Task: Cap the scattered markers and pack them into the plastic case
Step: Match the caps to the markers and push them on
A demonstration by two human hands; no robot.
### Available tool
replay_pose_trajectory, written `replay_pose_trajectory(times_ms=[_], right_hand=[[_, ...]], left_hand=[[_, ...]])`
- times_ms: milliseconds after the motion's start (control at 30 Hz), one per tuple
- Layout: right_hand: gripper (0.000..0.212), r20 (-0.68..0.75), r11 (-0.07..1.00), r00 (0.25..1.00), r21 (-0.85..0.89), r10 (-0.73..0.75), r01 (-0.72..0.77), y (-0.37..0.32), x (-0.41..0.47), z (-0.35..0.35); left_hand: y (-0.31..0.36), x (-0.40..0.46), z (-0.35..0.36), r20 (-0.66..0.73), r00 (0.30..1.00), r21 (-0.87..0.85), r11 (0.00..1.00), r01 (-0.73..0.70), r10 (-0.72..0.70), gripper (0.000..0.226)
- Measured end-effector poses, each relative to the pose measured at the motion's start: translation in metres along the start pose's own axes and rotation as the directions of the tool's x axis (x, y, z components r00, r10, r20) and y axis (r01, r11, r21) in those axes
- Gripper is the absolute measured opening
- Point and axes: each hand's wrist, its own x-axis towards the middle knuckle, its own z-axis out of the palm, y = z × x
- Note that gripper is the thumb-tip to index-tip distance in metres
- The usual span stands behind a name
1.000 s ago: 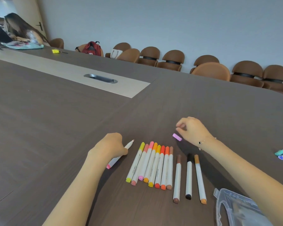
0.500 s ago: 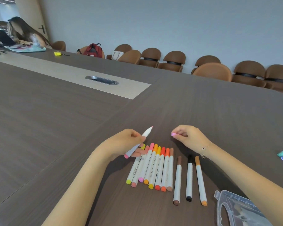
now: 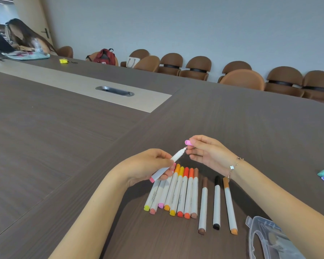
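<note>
Above table, marker [image 3: 168, 166] slants tip up-right.

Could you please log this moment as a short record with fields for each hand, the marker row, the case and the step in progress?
left hand: grips white-barrelled pink marker, uncapped tip pointing at the right hand
right hand: pinches small pink plastic cap just beyond the tip, not yet on
marker row: capped markers lying side by side on the dark wood table
clear plastic case: at lower right, partly hidden by the right forearm
step: capping the pink marker
</note>
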Motion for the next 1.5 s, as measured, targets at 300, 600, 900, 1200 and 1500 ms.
replay_pose_trajectory(times_ms=[300, 600, 900, 1200, 1500], right_hand=[[0.023, 0.023, 0.994, 0.998, -0.092, -0.05, 0.052, 0.005, 0.003, -0.001], [0.018, 0.048, 0.962, 0.995, -0.255, -0.085, 0.094, 0.001, -0.001, 0.001], [0.024, 0.079, 0.821, 0.992, -0.558, -0.094, 0.122, -0.013, -0.005, 0.022], [0.017, 0.114, 0.87, 0.968, -0.423, -0.225, 0.253, -0.014, -0.011, 0.038], [0.023, 0.132, 0.859, 0.968, -0.447, -0.213, 0.25, -0.015, -0.017, 0.041]], left_hand=[[0.0, 0.0, 0.001, -0.031, 0.999, 0.016, 1.0, 0.01, -0.009, 0.011], [-0.001, 0.004, 0.0, -0.019, 0.999, 0.002, 0.999, 0.035, -0.035, 0.009], [-0.003, 0.005, 0.005, 0.16, 0.987, -0.148, 0.989, 0.03, -0.006, 0.024], [-0.006, 0.002, -0.009, 0.184, 0.983, -0.172, 0.983, 0.062, -0.03, 0.029], [-0.009, 0.001, -0.015, 0.157, 0.987, -0.257, 0.966, 0.011, 0.031, 0.027]])
